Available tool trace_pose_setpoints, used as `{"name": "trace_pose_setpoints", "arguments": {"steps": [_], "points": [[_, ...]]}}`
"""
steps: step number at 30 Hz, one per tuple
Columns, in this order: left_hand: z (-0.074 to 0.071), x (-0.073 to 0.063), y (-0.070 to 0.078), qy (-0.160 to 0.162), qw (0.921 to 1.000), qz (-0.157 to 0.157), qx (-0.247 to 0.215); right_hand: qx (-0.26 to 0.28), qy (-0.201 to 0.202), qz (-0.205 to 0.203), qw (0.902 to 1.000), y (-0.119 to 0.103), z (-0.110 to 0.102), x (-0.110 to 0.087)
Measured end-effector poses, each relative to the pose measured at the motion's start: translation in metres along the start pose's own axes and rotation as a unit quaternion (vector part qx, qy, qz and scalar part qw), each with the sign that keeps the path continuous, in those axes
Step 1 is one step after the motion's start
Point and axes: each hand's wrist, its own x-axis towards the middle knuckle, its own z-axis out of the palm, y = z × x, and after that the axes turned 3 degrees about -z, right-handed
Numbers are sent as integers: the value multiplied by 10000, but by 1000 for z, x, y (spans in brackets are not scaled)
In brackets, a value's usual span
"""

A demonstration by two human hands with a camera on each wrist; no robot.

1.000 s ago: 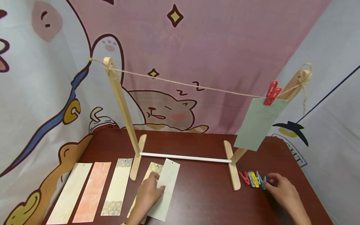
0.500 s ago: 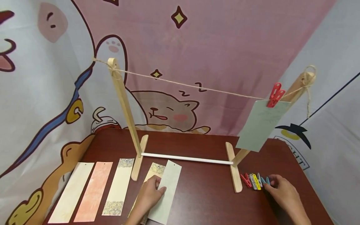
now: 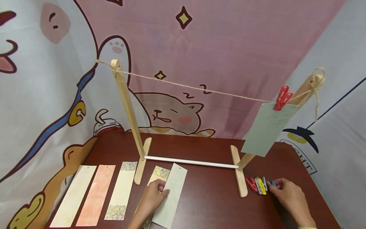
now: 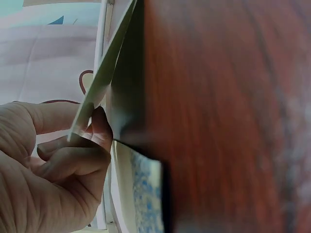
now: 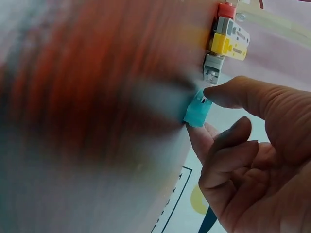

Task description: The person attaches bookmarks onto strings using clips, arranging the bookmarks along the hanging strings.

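Observation:
In the head view my left hand point(image 3: 152, 195) pinches the left edge of a pale green paper strip point(image 3: 175, 192) with a punched hole at its top. The left wrist view shows this strip point(image 4: 103, 80) tilted, one edge raised off the table. It partly overlaps a patterned yellow strip point(image 3: 160, 173), which my left hand also covers in part. At the right, my right hand point(image 3: 293, 197) pinches a blue clothespin point(image 5: 197, 110) between thumb and fingers, low over the table. Just left of it stand red point(image 3: 251, 184), grey and yellow point(image 3: 261, 186) clothespins in a row.
A wooden stand with a left post point(image 3: 128, 109), a white crossbar point(image 3: 191, 162) and a string point(image 3: 194, 87) spans the table point(image 3: 206, 200). Red clothespins point(image 3: 283, 98) hold a grey-green sheet point(image 3: 268, 130) by the right post. Cream, pink point(image 3: 95, 195) and patterned strips lie left.
My right hand has drawn the blue clothespin slightly right, away from the row. The left hand keeps its pinch on the pale green strip. The head view has shifted a little.

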Motion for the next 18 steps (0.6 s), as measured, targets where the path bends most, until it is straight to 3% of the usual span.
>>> {"name": "trace_pose_setpoints", "arguments": {"steps": [4,9,15,18], "points": [[0,1,7,-58,9998,-140,-97,-184,25,135,9997,-2,-2,-1],[2,5,11,-89,9990,-61,-435,-212,339,451,9982,0,-4,-5],[2,4,15,49,9983,120,-572,290,516,285,9978,2,-8,-6],[2,2,15,9,9971,141,-749,817,577,261,9946,-2,-10,-7]]}}
